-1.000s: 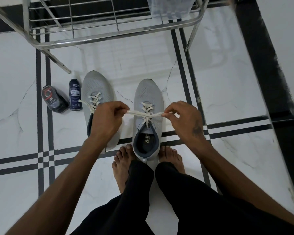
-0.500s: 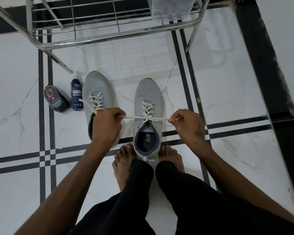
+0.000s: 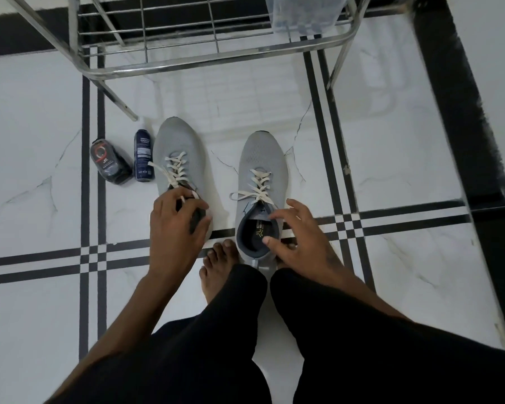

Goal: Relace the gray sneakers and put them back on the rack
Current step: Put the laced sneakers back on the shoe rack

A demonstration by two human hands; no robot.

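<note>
Step in hand: lacing judged done on both sneakers; pick-up for the rack is being started.

- Jar (image 3: 110, 163) and bottle (image 3: 143, 159): lying on the floor (image 3: 391, 158), the bottle just beside the left sneaker. Neither is judged to block the lift.
- Left sneaker (image 3: 178, 147): on the floor, toe toward the rack, laces crossed.
- Left hand (image 3: 177, 225): fingers curled over the left sneaker's collar; a lace end is seen at the fingertips. A grip is judged to be forming.
- Right sneaker (image 3: 262, 158): on the floor between the feet, laced, ends loose to the left.
- Right hand (image 3: 296, 236): fingers spread, over the heel opening, nothing clamped.
- Rack (image 3: 216, 58): wire shelf ahead, a clear bag (image 3: 303, 13) at its right end; free space is left beside it.

Next move: both collars to be gripped, sneakers lifted forward, loose ends kept off the wires.
</note>
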